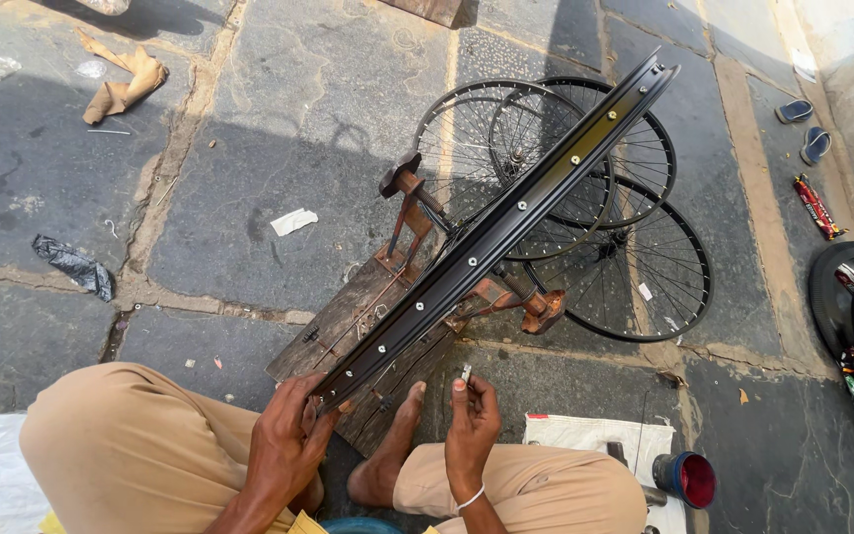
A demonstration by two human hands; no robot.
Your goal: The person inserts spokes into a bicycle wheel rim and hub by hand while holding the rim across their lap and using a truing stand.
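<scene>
I sit on a stone-slab floor [279, 109]. On it lie three spoked wheels [635, 257] stacked together, a wooden board [348, 326] carrying a rusty stand, crumpled brown paper [121, 84], and two sandals [805, 129].

Black bicycle wheel rim [506, 222], seen edge-on and mounted upright in a rusty truing stand [417, 213] on a wooden board [348, 321]; silver nipples dot its inner channel. Near end gripped at lower left. Small silver spoke nipple [466, 373] pinched upright beside it.

Left hand [287, 435] grip closed, clasping; right hand [470, 423] raised, fingertips pinched.
</scene>
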